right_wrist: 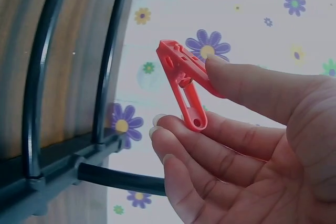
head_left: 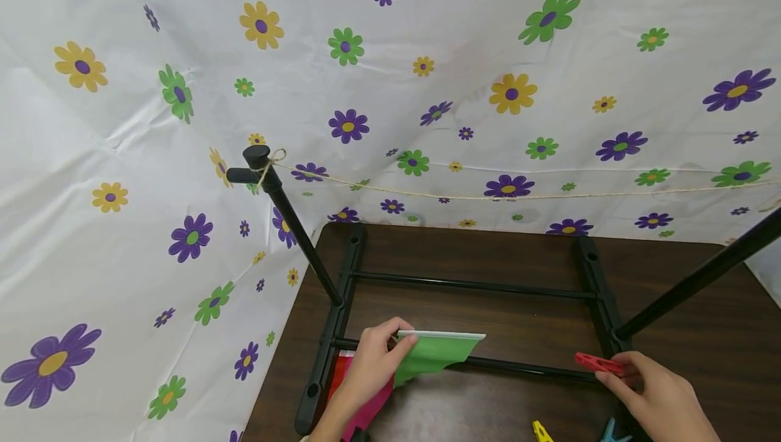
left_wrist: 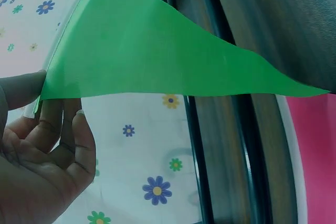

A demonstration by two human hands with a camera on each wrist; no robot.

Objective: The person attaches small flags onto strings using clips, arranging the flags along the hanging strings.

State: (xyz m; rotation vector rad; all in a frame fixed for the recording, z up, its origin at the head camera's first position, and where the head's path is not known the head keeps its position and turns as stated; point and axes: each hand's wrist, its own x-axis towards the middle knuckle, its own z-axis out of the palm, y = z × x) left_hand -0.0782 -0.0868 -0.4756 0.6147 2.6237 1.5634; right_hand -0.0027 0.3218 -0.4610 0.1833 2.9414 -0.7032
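Observation:
My left hand [head_left: 373,367] pinches a green pennant flag [head_left: 430,355] by one end of its white top edge, between thumb and fingers. In the left wrist view the green cloth [left_wrist: 136,51] tapers to a point on the right. A red clothespin [head_left: 599,364] is held by my right hand [head_left: 662,394], off to the right of the flag. The right wrist view has the clothespin [right_wrist: 184,82] between thumb and fingers, its jaws together. Below the left hand lie red and pink flags [head_left: 372,411], partly hidden by the forearm.
A black frame [head_left: 476,284] lies on the dark wooden table [head_left: 457,249]. Its upright posts [head_left: 299,232] carry a thin string [head_left: 427,192] across the back. A yellow clothespin [head_left: 540,430] and a blue clothespin [head_left: 612,432] lie near the front. Flowered white sheeting [head_left: 390,83] hangs behind.

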